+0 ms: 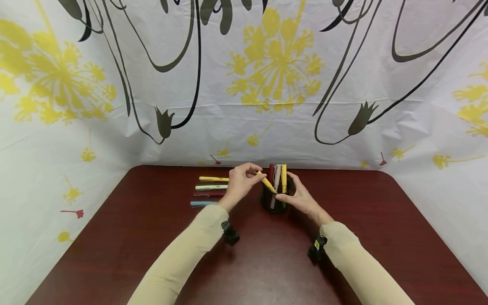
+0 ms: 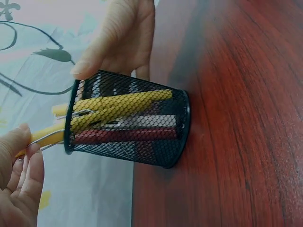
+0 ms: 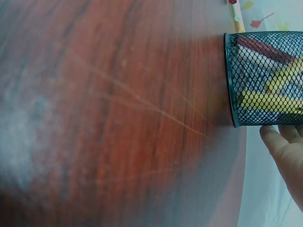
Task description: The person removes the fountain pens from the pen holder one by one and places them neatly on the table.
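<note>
My left hand (image 1: 241,183) pinches a yellow pen (image 1: 268,184) with a metal clip between thumb and fingers. The pen tilts over the rim of a black mesh pen holder (image 2: 156,153), its lower part inside. Around the holder's far right side curls my right hand (image 1: 303,200), thumb at the rim. Inside stand a dark red pen (image 1: 271,172), a pale grey pen (image 1: 277,174) and another yellow pen (image 1: 284,174). The right wrist view shows the holder's base and the fingers of my right hand (image 3: 286,151) against its side.
Left of the holder, several pens lie in a row on the dark red wooden table (image 1: 152,250): yellow (image 1: 213,179), pale green (image 1: 211,187), dark red (image 1: 207,195) and blue (image 1: 202,204). Behind the table's far edge hangs a white cloth (image 1: 221,89) with a flower print.
</note>
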Demonstrator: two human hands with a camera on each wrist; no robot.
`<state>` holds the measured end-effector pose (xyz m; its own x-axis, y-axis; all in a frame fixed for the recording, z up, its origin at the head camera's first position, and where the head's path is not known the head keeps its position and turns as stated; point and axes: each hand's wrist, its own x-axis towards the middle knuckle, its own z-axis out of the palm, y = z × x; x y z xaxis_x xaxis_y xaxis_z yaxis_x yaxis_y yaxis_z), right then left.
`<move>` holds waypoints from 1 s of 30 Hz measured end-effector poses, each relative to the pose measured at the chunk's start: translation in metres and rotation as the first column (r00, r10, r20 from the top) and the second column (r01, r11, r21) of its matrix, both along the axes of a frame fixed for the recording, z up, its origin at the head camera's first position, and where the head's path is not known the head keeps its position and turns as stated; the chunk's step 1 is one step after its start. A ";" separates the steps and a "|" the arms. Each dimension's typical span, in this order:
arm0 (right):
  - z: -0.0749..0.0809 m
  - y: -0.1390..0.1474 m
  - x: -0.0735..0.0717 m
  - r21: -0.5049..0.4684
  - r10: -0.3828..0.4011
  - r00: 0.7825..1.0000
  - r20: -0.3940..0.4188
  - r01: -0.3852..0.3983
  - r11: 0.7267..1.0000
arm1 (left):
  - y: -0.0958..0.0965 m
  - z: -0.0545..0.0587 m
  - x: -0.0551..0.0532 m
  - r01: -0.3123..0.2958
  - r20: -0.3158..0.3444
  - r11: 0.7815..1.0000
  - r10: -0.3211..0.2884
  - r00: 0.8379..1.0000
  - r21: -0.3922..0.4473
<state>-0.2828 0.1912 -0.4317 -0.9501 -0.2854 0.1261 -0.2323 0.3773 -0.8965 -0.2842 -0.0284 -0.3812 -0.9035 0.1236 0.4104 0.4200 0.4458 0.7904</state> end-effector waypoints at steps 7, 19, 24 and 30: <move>0.000 0.001 0.000 0.013 -0.006 1.000 0.009 0.006 1.000 | -0.022 0.003 0.004 -0.014 0.105 0.974 -0.011 0.994 0.226; 0.001 0.002 -0.001 0.017 0.002 1.000 0.005 -0.002 1.000 | -0.087 0.000 0.022 -0.194 0.287 0.827 0.041 0.957 0.528; 0.001 0.001 -0.002 0.024 0.008 1.000 0.004 -0.008 1.000 | -0.110 -0.013 0.032 -0.264 0.359 0.832 0.085 0.930 0.487; 0.001 0.001 -0.002 0.020 0.008 1.000 0.009 -0.008 1.000 | -0.128 -0.033 0.042 -0.310 0.418 0.846 0.116 0.901 0.434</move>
<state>-0.2843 0.1918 -0.4308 -0.9488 -0.2954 0.1121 -0.2278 0.3935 -0.8906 -0.2423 -0.1563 -0.4143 -0.9769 -0.2139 0.0030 0.0000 0.0140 0.9999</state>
